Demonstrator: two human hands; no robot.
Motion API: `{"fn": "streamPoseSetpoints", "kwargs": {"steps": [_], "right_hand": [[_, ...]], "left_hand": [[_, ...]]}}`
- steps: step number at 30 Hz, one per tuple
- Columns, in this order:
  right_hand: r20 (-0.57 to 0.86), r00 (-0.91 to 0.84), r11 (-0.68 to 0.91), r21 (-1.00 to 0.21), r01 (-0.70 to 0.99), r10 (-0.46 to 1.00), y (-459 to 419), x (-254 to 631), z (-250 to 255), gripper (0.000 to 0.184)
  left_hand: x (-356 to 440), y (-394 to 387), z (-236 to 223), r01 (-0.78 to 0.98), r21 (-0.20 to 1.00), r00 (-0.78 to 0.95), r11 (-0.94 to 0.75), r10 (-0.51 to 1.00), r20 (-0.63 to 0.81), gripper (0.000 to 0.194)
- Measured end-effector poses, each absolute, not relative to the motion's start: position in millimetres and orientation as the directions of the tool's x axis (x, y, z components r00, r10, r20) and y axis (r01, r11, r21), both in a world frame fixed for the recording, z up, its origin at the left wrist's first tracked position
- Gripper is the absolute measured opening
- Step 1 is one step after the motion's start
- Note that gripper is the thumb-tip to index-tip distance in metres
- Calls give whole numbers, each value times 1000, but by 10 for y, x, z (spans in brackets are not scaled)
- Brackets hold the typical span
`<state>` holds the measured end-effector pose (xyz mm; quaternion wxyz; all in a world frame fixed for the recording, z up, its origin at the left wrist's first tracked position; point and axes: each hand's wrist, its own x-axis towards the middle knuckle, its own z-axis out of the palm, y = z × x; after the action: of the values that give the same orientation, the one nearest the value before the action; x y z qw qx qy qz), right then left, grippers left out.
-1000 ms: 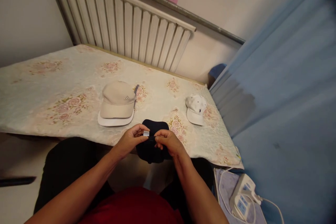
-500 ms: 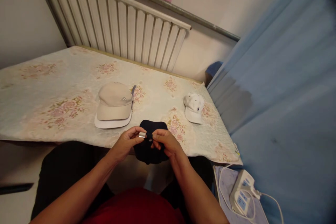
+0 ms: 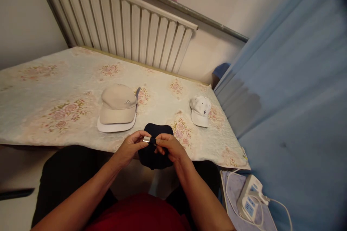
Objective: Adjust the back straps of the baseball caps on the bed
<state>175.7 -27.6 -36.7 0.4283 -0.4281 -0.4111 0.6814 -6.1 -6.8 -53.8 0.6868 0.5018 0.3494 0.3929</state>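
The black cap (image 3: 151,157) is at your twelve o'clock, at the near edge of the floral cloth (image 3: 159,86), its far end over the cloth. The grip of your left hand (image 3: 132,145) comes in from nine o'clock, thumb and fingertips nearly together, pinching the metal buckle (image 3: 146,139). The grip of your right hand (image 3: 172,147), on the three o'clock side, is likewise narrowed to a pinch and has the dark strap (image 3: 152,141) by thumb and forefinger. Strap and buckle come together between your fingertips; whether one is threaded through the other, I cannot tell.

Expect the black cap to be light and soft, with a crown that gives under pressure and a stiffer brim. The strap should be limp, so take it close to its end; the buckle is probably hard, smooth and apt to slip, so hold it by its flat faces. Nothing in your hands seems fragile.

From the black cap, the tan cap (image 3: 118,103) sits towards eleven o'clock with a white brim (image 3: 115,127) showing beneath it, and the white cap (image 3: 200,110) lies at two o'clock
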Motion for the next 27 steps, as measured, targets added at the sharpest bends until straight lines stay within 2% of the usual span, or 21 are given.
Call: {"fn": "streamPoseSetpoints", "kwargs": {"steps": [7, 13, 18, 22, 27], "right_hand": [[-230, -260, -289, -932, -220, 938, -269, 1737, -384, 20], [-240, -259, -297, -931, -211, 936, -273, 1722, -380, 19], [-208, -277, -273, -937, -218, 938, -275, 1693, -349, 19], [-210, -248, -257, -951, -173, 946, -285, 1671, -332, 20], [-199, -193, -231, -961, -155, 961, -321, 1702, -323, 12]], "left_hand": [[-49, -81, -541, -168, 962, 460, 213, 880, -115, 22], [-32, -54, -564, -146, 988, 423, 54, 906, 13, 21], [-15, -55, -572, -90, 995, 466, 43, 885, 4, 23], [-21, -45, -603, -63, 998, 453, -27, 890, 53, 23], [-30, -37, -607, -67, 997, 453, -44, 889, 70, 22]]}}
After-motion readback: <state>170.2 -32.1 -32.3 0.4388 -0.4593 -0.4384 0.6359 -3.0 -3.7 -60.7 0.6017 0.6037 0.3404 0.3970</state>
